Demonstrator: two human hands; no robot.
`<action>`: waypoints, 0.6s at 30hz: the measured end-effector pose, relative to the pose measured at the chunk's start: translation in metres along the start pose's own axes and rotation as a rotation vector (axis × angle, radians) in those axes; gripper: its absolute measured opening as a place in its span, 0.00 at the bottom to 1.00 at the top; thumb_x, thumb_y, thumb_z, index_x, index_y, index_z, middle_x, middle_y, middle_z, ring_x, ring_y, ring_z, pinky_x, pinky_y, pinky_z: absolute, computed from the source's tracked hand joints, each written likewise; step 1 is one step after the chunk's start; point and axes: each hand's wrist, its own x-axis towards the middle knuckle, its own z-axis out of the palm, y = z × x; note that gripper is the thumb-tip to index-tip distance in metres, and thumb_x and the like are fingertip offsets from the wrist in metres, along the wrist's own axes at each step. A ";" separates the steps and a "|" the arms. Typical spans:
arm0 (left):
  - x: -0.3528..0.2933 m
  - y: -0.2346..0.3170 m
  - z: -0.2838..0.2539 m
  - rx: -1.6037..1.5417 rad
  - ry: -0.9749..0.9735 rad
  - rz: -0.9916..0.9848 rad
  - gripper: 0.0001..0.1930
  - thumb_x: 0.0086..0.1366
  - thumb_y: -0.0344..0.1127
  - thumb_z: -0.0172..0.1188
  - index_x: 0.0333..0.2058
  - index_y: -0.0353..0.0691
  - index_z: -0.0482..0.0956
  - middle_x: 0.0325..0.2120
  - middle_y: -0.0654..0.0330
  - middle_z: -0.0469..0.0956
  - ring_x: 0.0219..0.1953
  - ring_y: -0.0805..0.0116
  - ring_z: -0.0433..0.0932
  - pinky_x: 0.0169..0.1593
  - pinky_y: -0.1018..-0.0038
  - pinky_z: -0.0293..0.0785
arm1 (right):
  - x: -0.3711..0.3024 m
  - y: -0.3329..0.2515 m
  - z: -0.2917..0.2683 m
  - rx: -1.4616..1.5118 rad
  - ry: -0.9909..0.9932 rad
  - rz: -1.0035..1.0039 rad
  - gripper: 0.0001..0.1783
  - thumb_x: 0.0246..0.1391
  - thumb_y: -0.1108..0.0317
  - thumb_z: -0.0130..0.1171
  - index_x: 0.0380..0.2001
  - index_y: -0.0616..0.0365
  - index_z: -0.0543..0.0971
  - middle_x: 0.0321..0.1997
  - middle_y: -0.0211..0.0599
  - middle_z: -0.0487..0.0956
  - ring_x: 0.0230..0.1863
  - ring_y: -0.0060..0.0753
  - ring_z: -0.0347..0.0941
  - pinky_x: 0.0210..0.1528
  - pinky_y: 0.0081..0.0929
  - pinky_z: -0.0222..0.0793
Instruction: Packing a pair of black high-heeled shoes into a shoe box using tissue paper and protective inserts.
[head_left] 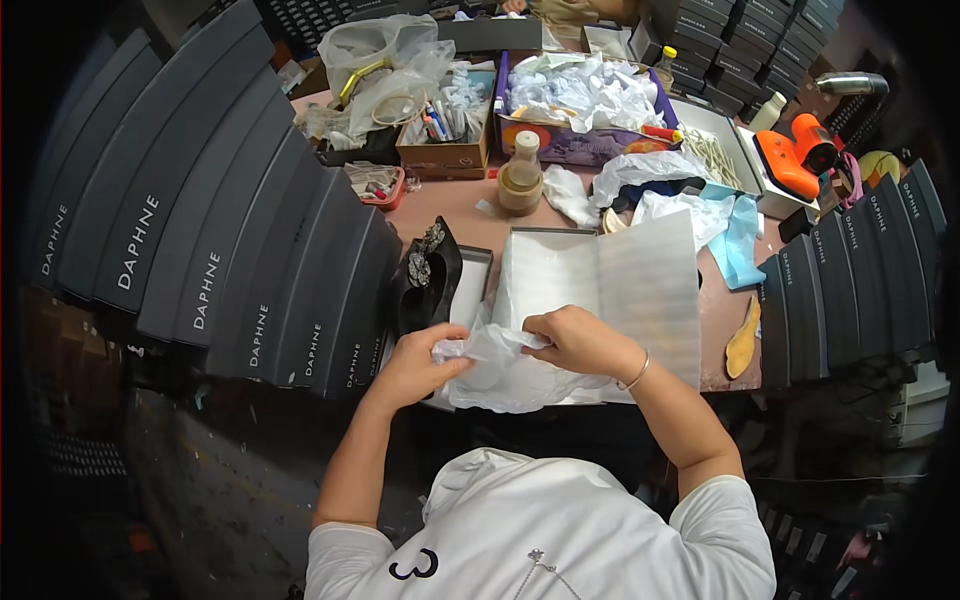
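White tissue paper (505,372) is bunched between my two hands over the near part of an open shoe box (553,262) with a white inside. My left hand (422,364) pinches its left side, fingers closed on it. Gripping the paper's upper right edge, my right hand (578,342) is closed too and wears a bracelet at the wrist. A thin translucent white sheet (652,290) spreads over the box's right side. Left of the box stand black shoes (428,285) with jewelled ornaments, beside a dark-edged box part (470,285) with a pale inside.
Stacked dark shoe boxes (220,220) wall the left side; more boxes (850,270) stand at right. Behind are a glue jar (520,185), a purple carton (590,148) of crumpled paper, a carton of pens (445,155) and an orange tool (790,165). A yellow insole-shaped piece (743,338) lies right.
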 end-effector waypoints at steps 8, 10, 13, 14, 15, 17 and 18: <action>-0.015 -0.052 -0.035 -0.247 0.335 -0.094 0.11 0.54 0.19 0.52 0.36 0.35 0.77 0.30 0.61 0.79 0.33 0.75 0.77 0.38 0.77 0.74 | -0.057 0.094 -0.029 0.308 0.066 0.244 0.14 0.45 0.65 0.70 0.28 0.60 0.75 0.22 0.34 0.75 0.26 0.29 0.72 0.30 0.27 0.65; -0.007 -0.053 -0.030 -0.873 0.321 -0.055 0.12 0.58 0.20 0.50 0.40 0.37 0.75 0.34 0.63 0.78 0.37 0.74 0.78 0.40 0.75 0.75 | -0.064 0.104 -0.021 0.636 0.157 0.362 0.14 0.46 0.67 0.70 0.26 0.58 0.73 0.22 0.25 0.72 0.26 0.18 0.67 0.29 0.20 0.62; -0.004 -0.081 -0.021 -1.397 0.225 -0.073 0.11 0.66 0.26 0.48 0.46 0.41 0.70 0.36 0.63 0.77 0.37 0.72 0.78 0.40 0.74 0.77 | -0.068 0.105 -0.001 1.110 0.373 0.434 0.13 0.49 0.73 0.66 0.24 0.52 0.69 0.24 0.17 0.67 0.26 0.11 0.61 0.27 0.13 0.56; -0.005 -0.098 -0.023 -1.512 -0.009 0.048 0.11 0.65 0.26 0.49 0.46 0.40 0.70 0.37 0.63 0.77 0.35 0.72 0.78 0.39 0.74 0.77 | -0.071 0.112 0.001 1.030 0.437 0.430 0.12 0.50 0.74 0.64 0.24 0.53 0.69 0.23 0.17 0.67 0.26 0.11 0.60 0.27 0.13 0.56; 0.002 -0.067 -0.004 -1.117 0.501 -0.153 0.11 0.64 0.25 0.50 0.44 0.40 0.74 0.36 0.63 0.78 0.31 0.76 0.77 0.37 0.77 0.75 | -0.076 0.119 0.003 0.945 0.496 0.441 0.11 0.50 0.75 0.62 0.25 0.53 0.69 0.23 0.17 0.67 0.26 0.10 0.60 0.27 0.13 0.55; -0.004 -0.074 -0.011 -0.747 0.379 -0.119 0.10 0.63 0.23 0.51 0.41 0.38 0.77 0.33 0.64 0.79 0.29 0.78 0.76 0.36 0.79 0.73 | -0.081 0.112 -0.004 0.743 0.633 0.495 0.09 0.52 0.77 0.58 0.25 0.54 0.68 0.24 0.17 0.66 0.26 0.10 0.59 0.27 0.12 0.55; -0.006 -0.077 -0.017 -0.562 0.312 -0.095 0.09 0.62 0.23 0.52 0.39 0.37 0.78 0.32 0.64 0.79 0.28 0.79 0.75 0.35 0.80 0.72 | -0.083 0.115 -0.005 0.791 0.672 0.494 0.09 0.51 0.77 0.58 0.25 0.54 0.68 0.24 0.17 0.66 0.26 0.10 0.59 0.28 0.12 0.55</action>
